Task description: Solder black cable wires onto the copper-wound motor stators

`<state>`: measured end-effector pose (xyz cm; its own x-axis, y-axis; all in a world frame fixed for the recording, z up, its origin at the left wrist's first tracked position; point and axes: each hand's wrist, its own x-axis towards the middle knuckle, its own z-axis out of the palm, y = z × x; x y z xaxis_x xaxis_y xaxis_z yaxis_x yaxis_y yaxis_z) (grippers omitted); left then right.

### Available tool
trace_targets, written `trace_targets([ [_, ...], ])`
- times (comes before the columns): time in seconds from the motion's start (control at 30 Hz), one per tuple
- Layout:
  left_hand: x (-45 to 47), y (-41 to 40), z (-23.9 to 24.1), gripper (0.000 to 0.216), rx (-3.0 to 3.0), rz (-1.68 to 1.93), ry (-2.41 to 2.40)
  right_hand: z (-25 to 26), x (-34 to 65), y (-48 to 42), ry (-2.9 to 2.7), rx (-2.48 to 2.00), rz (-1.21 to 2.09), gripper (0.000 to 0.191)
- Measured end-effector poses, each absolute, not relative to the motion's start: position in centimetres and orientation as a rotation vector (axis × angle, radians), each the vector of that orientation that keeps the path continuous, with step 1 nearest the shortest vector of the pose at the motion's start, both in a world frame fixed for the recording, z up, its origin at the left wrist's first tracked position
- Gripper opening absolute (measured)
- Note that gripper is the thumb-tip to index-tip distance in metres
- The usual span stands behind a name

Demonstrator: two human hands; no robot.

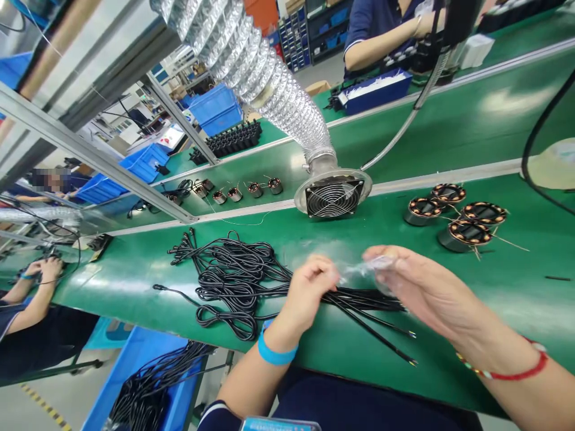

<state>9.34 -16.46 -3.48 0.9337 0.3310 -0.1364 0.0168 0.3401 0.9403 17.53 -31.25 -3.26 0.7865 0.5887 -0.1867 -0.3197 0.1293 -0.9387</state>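
Just right of center frame, my left hand [313,280] and right hand [422,287] pinch blurred clear plastic [381,262] above black cables [238,272] on the green tabletop [512,287]; a gentle, even pull, away from the wire ends [412,362], should work best.

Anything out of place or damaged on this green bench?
Slightly: one black cable connector lies apart from the clustered black connectors, and a short, thin black strip lies alone at frame right. No damage shows.

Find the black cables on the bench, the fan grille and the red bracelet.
Black cables [245,274]: head view, on the coiled loops.
Fan grille [335,199]: head view, on its middle.
Red bracelet [516,375]: head view, red cord.
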Motion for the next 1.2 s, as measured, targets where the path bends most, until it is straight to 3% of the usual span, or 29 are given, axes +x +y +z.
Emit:
trace_targets([
  [0.23, 9.2, -20.3, -5.1, 0.044, 0.867, -0.024, 0.467, -1.6, 15.8, -28.3, -0.156, -0.942, 0.593, 0.047],
  [0.37, 9.4, -20.9, -5.1, 0.055, 0.797, -0.227, 0.387, -2.1, 14.3, -29.5, -0.306, -1.144, 0.378, 0.023],
  [0.5, 10.0, -21.3, -4.8, 0.039, 1.078, -0.183, 0.298, -3.7, 14.9, -32.5, -0.599, -1.597, -0.088, 0.007],
  [0.57, 10.7, -21.3, -4.1, 0.022, 1.338, -0.127, 0.21, -4.4, 15.8, -34.1, -0.71, -1.736, -0.168, 0.014],
  [0.67, 12.6, -21.3, -2.2, 0.004, 1.705, -0.113, 0.033, -4.7, 17.1, -35.9, -0.626, -1.761, 0.004, 0.025],
  [0.83, 16.0, -23.4, -0.6, 0.011, 1.531, -0.319, 0.033, -4.0, 18.9, -36.0, -0.394, -1.586, -0.044, 0.028],
  [0.97, 16.1, -25.2, -1.1, 0.021, 1.506, -0.158, 0.061, -4.5, 19.8, -35.5, -0.426, -1.472, -0.109, 0.046],
  [1.1, 15.9, -23.0, -1.0, 0.009, 1.796, -0.155, -0.002, -6.2, 19.7, -35.4, -0.639, -1.464, 0.145, 0.063],
  [1.2, 17.4, -17.2, -0.1, 0.003, 2.164, 0.107, 0.084, -7.4, 20.2, -35.4, -0.646, -1.429, 0.124, 0.059],
])
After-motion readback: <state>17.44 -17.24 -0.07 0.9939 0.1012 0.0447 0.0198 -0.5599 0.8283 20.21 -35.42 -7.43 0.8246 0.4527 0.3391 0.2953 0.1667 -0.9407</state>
